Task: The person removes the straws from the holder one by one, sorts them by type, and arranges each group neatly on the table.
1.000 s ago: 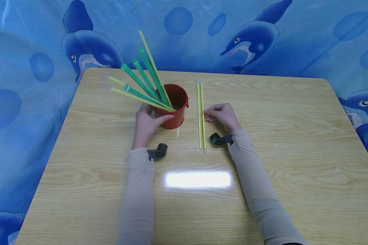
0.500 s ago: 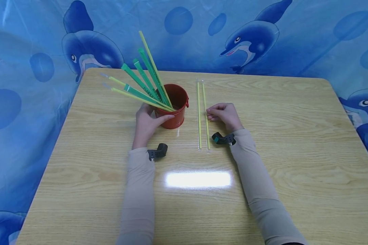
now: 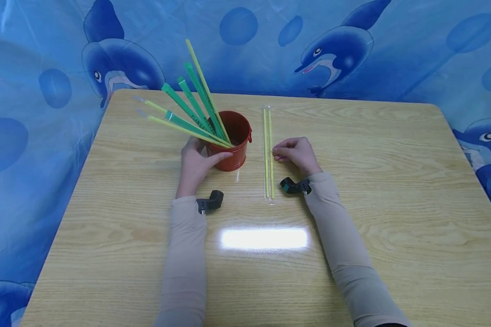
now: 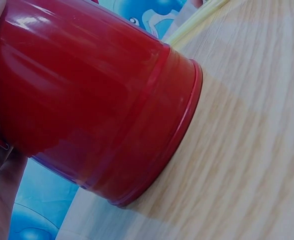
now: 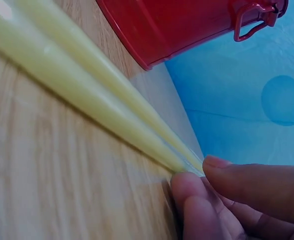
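My left hand (image 3: 193,165) grips the side of a small red bucket (image 3: 234,159), thumb along its near side below the rim. Yellow straws and green paper-wrapped straws (image 3: 199,93) lean out of the bucket to the left. The bucket's base stands on the table in the left wrist view. To its right, two yellow straws in clear wrappers lie side by side, nearly parallel: a left straw (image 3: 266,159) and a right straw (image 3: 272,177). Thumb and forefinger of my right hand (image 3: 298,154) pinch the right straw's wrapper, seen closely in the right wrist view.
The wooden table (image 3: 372,190) spreads out to both sides and towards me. Behind it hangs a blue curtain (image 3: 262,68) printed with dolphins. A bright light reflection (image 3: 264,239) lies on the tabletop between my forearms.
The right straw shifted right, away from the left one, then came back close beside it, my right hand moving with it. My left hand and the bucket stayed in place.
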A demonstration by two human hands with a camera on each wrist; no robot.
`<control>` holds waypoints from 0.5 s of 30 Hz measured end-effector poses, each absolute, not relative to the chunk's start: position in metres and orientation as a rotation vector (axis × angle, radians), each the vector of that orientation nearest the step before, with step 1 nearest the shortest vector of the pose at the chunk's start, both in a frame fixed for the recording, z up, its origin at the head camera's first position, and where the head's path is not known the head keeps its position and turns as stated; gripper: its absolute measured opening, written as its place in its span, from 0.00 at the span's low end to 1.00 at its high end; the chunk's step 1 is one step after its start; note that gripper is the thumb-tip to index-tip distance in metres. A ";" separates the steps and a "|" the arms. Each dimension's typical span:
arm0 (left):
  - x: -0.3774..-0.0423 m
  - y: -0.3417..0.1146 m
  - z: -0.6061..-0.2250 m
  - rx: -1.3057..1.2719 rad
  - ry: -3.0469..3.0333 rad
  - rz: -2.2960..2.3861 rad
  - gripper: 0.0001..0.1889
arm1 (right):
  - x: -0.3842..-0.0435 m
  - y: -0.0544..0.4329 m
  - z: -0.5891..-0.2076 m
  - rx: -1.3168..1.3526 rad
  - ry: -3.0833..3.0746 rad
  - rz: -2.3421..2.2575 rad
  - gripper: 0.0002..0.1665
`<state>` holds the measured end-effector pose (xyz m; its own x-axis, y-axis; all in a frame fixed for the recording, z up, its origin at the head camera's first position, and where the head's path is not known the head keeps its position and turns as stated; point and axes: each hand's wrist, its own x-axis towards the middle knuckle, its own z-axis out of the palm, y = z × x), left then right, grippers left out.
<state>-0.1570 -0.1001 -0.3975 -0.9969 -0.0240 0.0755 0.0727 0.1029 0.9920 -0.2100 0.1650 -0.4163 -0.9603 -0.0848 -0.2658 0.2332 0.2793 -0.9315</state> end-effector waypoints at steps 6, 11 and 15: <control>-0.157 -0.101 -0.397 -0.046 -2.277 -2.048 0.37 | -0.210 0.162 -0.416 0.122 2.298 -1.734 0.10; -0.157 -0.101 -0.397 -0.043 -2.288 -2.045 0.37 | -0.211 0.164 -0.417 0.125 2.271 -1.764 0.10; -0.157 -0.100 -0.397 -0.039 -2.293 -2.050 0.37 | -0.211 0.167 -0.417 0.132 2.249 -1.796 0.11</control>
<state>-0.1573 -0.1004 -0.3968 -0.9975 -0.0245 0.0656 0.0625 0.1125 0.9917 -0.2108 0.1666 -0.4171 -0.9622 -0.0899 -0.2571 0.2309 0.2317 -0.9450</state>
